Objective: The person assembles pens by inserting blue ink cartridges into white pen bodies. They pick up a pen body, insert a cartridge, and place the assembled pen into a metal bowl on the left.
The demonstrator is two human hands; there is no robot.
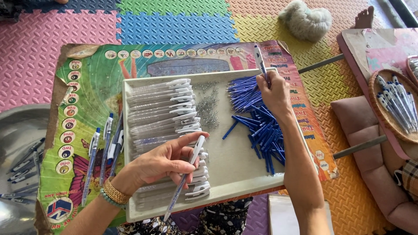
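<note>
Around my work there are many things. A white tray (226, 174) lies in the middle of the frame on a low table (87, 87) covered with a colourful poster. In the left half of the tray, clear pen barrels (159, 106) with white clips lie in a stacked row. Small metal springs (208, 104) are scattered in the upper middle of the tray, and a heap of blue refills (257, 126) fills its right side. Left of the tray, some finished pens (106, 146) lie on the poster. At the left edge of the frame a metal basin (17, 174) holds more pens, and at the right edge a woven basket (385, 115) holds others. The floor is made of coloured foam mats (174, 26).

My left hand (163, 163), in the lower middle of the frame, is closed around one pen (187, 176); the pen points down toward the near rim of the tray, above the barrels. My right hand (274, 93) is above the blue refills in the upper right of the tray and pinches one blue refill (260, 58) with the fingertips, its end standing up past the far rim.
</note>
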